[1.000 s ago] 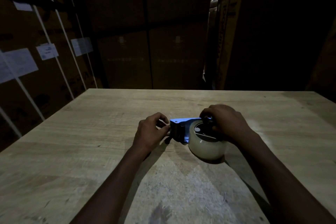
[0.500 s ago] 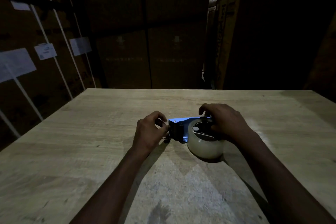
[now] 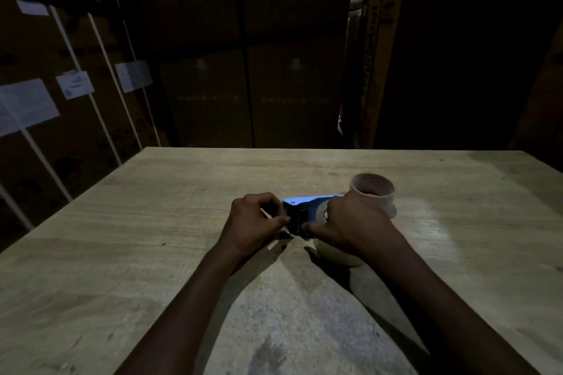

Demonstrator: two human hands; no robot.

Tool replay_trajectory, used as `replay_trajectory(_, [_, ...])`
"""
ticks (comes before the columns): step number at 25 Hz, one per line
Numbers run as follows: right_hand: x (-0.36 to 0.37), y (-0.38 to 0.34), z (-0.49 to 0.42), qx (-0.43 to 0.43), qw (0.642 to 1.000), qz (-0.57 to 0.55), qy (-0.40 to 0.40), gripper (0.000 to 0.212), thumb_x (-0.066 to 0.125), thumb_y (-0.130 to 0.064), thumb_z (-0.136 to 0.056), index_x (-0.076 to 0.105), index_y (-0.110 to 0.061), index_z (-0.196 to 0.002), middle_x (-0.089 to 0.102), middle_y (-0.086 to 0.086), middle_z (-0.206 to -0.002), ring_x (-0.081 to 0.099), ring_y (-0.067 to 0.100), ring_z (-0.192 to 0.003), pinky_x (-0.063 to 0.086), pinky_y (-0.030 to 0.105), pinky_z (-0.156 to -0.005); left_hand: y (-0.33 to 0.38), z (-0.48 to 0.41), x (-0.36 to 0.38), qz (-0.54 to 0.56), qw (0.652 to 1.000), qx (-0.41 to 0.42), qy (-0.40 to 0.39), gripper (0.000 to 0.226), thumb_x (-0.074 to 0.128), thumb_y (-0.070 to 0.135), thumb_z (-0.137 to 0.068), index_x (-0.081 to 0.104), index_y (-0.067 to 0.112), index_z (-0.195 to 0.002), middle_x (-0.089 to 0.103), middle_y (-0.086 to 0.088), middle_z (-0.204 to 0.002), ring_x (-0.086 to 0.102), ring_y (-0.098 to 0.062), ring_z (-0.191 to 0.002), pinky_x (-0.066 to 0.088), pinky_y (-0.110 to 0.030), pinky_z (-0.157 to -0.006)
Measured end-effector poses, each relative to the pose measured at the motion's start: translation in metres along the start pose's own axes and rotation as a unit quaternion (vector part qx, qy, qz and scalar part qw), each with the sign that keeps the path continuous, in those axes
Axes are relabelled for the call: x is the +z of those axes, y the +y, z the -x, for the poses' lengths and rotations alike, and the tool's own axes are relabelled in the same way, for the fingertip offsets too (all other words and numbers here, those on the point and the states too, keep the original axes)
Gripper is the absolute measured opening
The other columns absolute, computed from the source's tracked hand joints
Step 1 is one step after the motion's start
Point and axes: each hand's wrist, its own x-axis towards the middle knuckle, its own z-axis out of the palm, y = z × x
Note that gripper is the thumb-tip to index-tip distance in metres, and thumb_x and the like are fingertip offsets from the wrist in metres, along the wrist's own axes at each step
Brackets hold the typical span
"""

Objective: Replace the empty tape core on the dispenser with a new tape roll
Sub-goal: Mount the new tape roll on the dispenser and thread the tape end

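Blue dispenser between both hands' fingers, seemingly pinched at its front end

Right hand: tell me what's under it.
The right hand covers the tape roll on the blue dispenser. Only the roll's lower edge shows; its hub is hidden.

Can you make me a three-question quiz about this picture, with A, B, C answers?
1. Where is the empty tape core?
A. behind the right hand
B. on the floor
C. in the left hand

2. What colour is the dispenser frame?
A. red
B. blue
C. yellow

3. How many hands touch the dispenser?
A. none
B. one
C. two

Answers: 1 A, the core stands on the table just beyond the right hand. 2 B, its top edge shows blue. 3 C, both hands pinch at its front end.
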Motion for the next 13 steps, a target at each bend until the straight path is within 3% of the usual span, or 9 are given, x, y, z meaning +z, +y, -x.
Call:
replay_trajectory(3, [0.001,0.002,-0.001,0.005,1.0,0.002,0.009,0.044,0.053,-0.057,-0.076,0.048,-0.016,-0.062,0.057,0.013,-0.076,0.047,0.024,-0.067,0.029,0.029,-0.053,0.003,0.003,-0.002,0.023,1.0,0.0,-0.021,0.01,0.076,0.009,-0.07,0.069,0.016,-0.068,0.07,0.003,-0.07,0.062,0.004,-0.051,0.044,-0.008,-0.051])
replay_trajectory(6, [-0.001,0.002,0.0,0.009,1.0,0.003,-0.005,0.043,0.053,-0.056,-0.076,0.05,-0.016,-0.062,0.048,0.006,-0.069,0.047,0.022,-0.068,0.034,0.03,-0.06,-0.004,0.001,0.001,0.009,1.0,-0.002,0.023,0.01,0.074,0.011,-0.073,0.067,0.018,-0.069,0.067,0.008,-0.068,0.058,0.007,-0.052,0.04,-0.006,-0.053])
replay_trajectory(10, [0.001,0.004,-0.001,-0.003,1.0,0.008,-0.01,0.043,0.053,-0.06,-0.075,0.053,-0.018,-0.067,0.058,0.006,-0.075,0.048,0.019,-0.069,0.035,0.029,-0.061,-0.009,-0.002,0.006,0.0,0.999,-0.002,0.052,0.008,0.073,0.014,-0.074,0.068,0.018,-0.071,0.069,0.009,-0.073,0.057,0.009,-0.054,0.039,-0.005,-0.053])
replay_trajectory(13, [0.002,0.005,-0.001,-0.017,1.0,0.009,-0.017,0.043,0.052,-0.059,-0.077,0.05,-0.019,-0.062,0.048,-0.003,-0.063,0.047,0.018,-0.067,0.037,0.029,-0.061,-0.01,-0.004,0.009,0.01,0.998,-0.005,0.067,0.007,0.074,0.015,-0.075,0.07,0.02,-0.072,0.07,0.009,-0.077,0.058,0.006,-0.05,0.04,-0.007,-0.05])
